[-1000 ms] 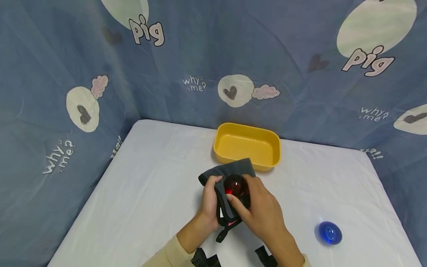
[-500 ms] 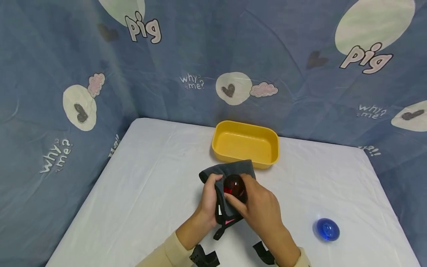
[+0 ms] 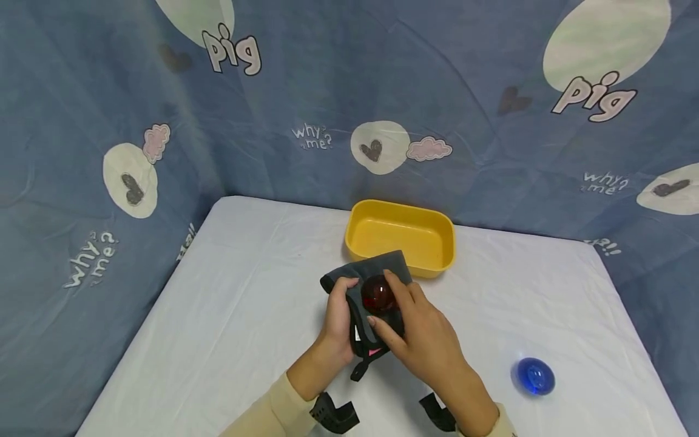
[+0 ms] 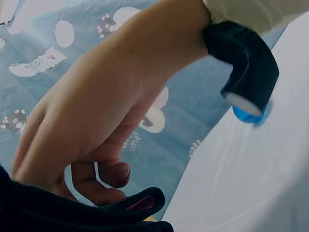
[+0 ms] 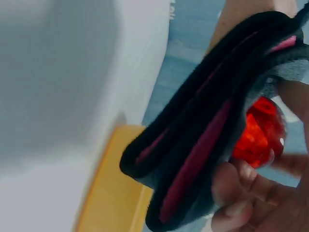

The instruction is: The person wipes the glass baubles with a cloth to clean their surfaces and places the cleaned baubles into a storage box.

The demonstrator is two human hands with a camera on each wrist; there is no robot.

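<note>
A folded dark grey cloth [image 3: 384, 267] with black edging, a loop and a pink inner side is held up over the table. My left hand [image 3: 333, 325] grips its left side, thumb on top and the other fingers hidden beneath. A see-through dark red ball [image 3: 377, 294] rests against the cloth's upper face. My right hand [image 3: 428, 340] holds this ball, index finger at its far right side and thumb at its near side. In the right wrist view the ball [image 5: 263, 133] glows red between the cloth and the right hand's fingers [image 5: 231, 217].
A yellow rectangular tub [image 3: 401, 233] stands behind the cloth, partly covered by it in the head view. To the right, a see-through blue ball [image 3: 536, 376] lies on the white table cover [image 3: 262, 315]. A printed blue curtain [image 3: 306, 73] hangs along the back and sides.
Both hands, with cloth and ball, have shifted slightly away from the body. The right index finger has slid over the ball and its thumb sits lower, so more of the ball shows.
</note>
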